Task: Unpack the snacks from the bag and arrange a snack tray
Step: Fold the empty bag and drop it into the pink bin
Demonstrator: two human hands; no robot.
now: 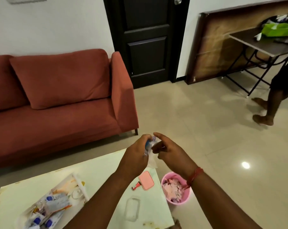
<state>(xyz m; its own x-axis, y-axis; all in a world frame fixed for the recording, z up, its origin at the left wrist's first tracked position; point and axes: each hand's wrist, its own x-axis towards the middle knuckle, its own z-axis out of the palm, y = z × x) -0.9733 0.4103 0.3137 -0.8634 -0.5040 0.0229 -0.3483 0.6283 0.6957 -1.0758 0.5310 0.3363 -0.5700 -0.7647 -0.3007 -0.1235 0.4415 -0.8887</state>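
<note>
My left hand (137, 154) is raised above the far edge of the white table (107, 164) and grips a small clear-and-blue snack wrapper (150, 144). My right hand (168, 150) touches the same wrapper from the right with thumb and fingers, its index finger stretched out. A white tray (81, 184) lies at the table's left, holding several white packets with blue and orange print (57, 204). Part of the wrapper is hidden between my hands.
A pink case (146, 180), a small red item (136, 185) and a clear lid (132, 209) lie on the table. A pink bin (177, 187) with scraps stands on the floor at right. Beyond are a red sofa (57, 96), a folding table (262, 42) and a person's legs (272, 103).
</note>
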